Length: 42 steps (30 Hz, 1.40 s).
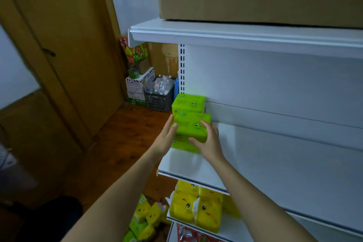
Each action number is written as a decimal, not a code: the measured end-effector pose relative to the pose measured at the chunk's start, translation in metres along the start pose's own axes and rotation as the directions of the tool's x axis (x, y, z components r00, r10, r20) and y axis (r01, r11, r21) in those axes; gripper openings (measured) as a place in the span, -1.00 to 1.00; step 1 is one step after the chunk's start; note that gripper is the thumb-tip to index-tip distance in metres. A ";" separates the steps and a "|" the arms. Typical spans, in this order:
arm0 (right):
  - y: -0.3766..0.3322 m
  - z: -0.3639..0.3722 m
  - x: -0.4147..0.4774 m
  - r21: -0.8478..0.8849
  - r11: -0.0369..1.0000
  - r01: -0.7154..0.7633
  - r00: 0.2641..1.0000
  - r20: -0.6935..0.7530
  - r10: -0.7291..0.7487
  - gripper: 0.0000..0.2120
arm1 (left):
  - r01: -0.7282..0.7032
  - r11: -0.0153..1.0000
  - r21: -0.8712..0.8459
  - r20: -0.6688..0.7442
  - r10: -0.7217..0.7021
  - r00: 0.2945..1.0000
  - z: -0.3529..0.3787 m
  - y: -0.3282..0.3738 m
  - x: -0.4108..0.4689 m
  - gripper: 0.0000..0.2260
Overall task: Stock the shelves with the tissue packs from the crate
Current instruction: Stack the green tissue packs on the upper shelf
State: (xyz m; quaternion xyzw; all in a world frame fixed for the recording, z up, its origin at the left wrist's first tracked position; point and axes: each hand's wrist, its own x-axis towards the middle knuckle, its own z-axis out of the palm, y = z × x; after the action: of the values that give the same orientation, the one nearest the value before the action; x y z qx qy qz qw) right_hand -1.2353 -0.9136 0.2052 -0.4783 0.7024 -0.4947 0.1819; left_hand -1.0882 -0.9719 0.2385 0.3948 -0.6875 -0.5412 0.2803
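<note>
Squaring a green tissue pack (191,126) onto the stack (183,147) at nine o'clock on the shelf (255,163), right hand (209,144) pinching it, left hand (167,136) flat (steadying).

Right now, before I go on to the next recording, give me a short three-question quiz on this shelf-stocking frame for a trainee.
1. True or false: the left hand and the right hand both touch the same green tissue pack.
2. Multiple choice: what sits on the top shelf? A. a cardboard box. B. a crate of bottles. C. a stack of green packs.
3. Fill in: the lower-shelf packs, one level under the hands, are ___ in colour.

Key: 1 true; 2 A; 3 yellow.
</note>
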 end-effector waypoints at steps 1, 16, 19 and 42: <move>0.003 0.002 0.001 -0.003 1.000 -0.006 1.000 -0.007 0.006 -0.35 | 0.025 1.000 -0.007 -0.025 -0.025 0.999 0.000 -0.012 0.001 -0.49; -0.002 0.022 0.011 -0.059 0.998 -0.015 0.999 -0.043 0.012 -0.35 | 0.194 0.955 0.226 0.022 -0.204 0.979 0.003 -0.127 -0.027 -0.31; -0.005 0.022 0.011 -0.076 0.997 -0.017 0.999 -0.041 0.014 -0.35 | 0.153 0.971 0.183 0.048 -0.165 0.985 0.003 -0.105 -0.039 -0.57; -0.035 0.017 -0.021 -0.166 0.956 0.243 0.957 -0.122 -0.265 -0.23 | 0.309 0.947 0.083 -0.180 -0.291 0.940 -0.025 -0.096 -0.081 -0.40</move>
State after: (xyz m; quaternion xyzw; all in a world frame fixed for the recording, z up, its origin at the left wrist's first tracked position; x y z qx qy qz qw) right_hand -1.1955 -0.9068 0.2238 -0.5403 0.6813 -0.4930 0.0296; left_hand -1.0022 -0.9263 0.1555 0.5534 -0.6223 -0.5043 0.2285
